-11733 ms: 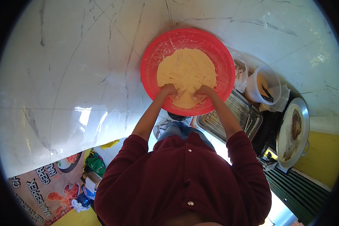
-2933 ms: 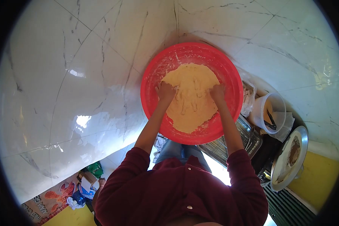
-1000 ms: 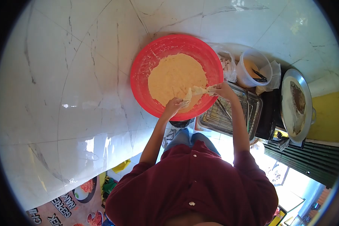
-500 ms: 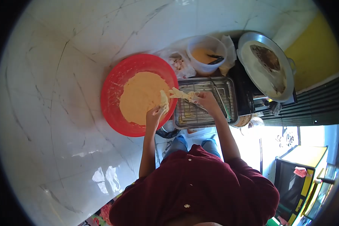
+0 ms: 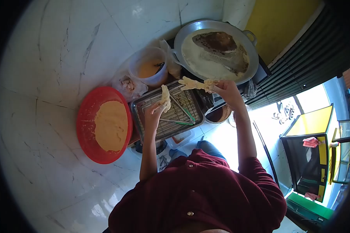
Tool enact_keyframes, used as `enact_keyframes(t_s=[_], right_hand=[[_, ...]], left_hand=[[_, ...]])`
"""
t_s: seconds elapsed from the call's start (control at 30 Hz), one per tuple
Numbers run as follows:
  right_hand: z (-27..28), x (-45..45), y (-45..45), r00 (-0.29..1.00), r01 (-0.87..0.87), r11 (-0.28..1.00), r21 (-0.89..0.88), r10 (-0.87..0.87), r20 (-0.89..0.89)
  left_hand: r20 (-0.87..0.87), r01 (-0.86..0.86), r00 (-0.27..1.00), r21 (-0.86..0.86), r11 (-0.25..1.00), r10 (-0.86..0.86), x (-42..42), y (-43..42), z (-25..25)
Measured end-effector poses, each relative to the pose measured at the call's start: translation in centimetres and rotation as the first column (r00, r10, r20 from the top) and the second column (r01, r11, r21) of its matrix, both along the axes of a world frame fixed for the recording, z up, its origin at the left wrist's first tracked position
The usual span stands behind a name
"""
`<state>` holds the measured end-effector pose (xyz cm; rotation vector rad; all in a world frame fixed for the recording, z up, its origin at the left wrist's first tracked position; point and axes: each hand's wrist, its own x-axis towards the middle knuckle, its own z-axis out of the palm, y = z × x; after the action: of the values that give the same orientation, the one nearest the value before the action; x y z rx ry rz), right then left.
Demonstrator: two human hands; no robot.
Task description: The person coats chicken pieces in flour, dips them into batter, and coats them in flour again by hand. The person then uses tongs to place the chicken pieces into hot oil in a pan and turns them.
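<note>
My left hand (image 5: 154, 111) pinches a flour-coated chicken foot (image 5: 165, 97), which points up over the wire rack tray (image 5: 144, 123). In my right hand (image 5: 226, 92) is another pale, floured chicken foot (image 5: 194, 84), its spread toes pointing left. That hand hangs just below the rim of a large metal wok (image 5: 190, 29) of foamy oil. Both coated pieces are held in the air, apart from each other. To the left stands the red basin (image 5: 83, 128) with a bed of yellowish flour (image 5: 112, 126).
Metal tongs with green ends (image 5: 187, 113) lie on the rack. Behind it are a clear tub of orange-brown batter (image 5: 146, 69) with a dark handle in it, and a plastic bag of pale pieces (image 5: 126, 84). A corrugated dark shutter (image 5: 311, 50) stands right of the wok.
Both hands have moved from the red basin toward the right, carrying the chicken feet. My right hand is now close to the wok. The camera view has turned right too.
</note>
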<state>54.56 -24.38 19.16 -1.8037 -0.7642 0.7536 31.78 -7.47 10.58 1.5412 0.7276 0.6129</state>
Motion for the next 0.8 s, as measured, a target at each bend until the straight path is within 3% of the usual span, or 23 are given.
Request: enact_keyframes(t_s=[0.07,0.13,0.17,0.23,0.27,0.33,0.53,0.8], right_hand=[[0.5,3.5,-1.1,0.999,0.024,1.000,-0.015,-0.024,0.031],[0.8,6.7,-1.6,0.999,0.034,0.981,0.193,-0.038,0.012],[1.0,8.1,-1.7,0.999,0.026,0.981,0.190,-0.029,0.014],[1.7,10.6,-1.6,0.969,-0.006,1.000,0.010,0.003,0.246],[1.6,11.6,-1.4,0.968,-0.017,1.000,0.011,0.013,0.250],[0.7,13.4,-0.9,0.924,-0.017,0.987,-0.162,0.077,0.374],[-3.8,15.3,0.1,0.769,-0.080,0.958,-0.276,0.236,0.594],[-4.7,15.7,-1.0,0.714,-0.167,0.956,-0.243,0.287,0.639]], left_hand=[[0.013,0.010,1.000,-0.030,1.000,-0.010,2.1,-1.3,0.4],[0.010,0.011,1.000,-0.028,1.000,-0.010,4.0,-2.6,0.6],[0.012,0.002,1.000,-0.031,1.000,-0.002,4.7,-3.2,0.4],[0.069,0.011,0.998,0.020,1.000,-0.012,5.9,-4.1,-0.3],[0.073,0.000,0.997,0.021,1.000,-0.002,6.5,-4.5,-0.7],[0.037,-0.025,0.999,-0.006,1.000,0.025,7.4,-5.4,-1.0],[-0.009,-0.054,0.998,0.038,0.998,0.054,8.3,-8.1,-0.6],[-0.036,-0.016,0.999,-0.033,0.999,0.015,8.3,-7.9,-0.5]])
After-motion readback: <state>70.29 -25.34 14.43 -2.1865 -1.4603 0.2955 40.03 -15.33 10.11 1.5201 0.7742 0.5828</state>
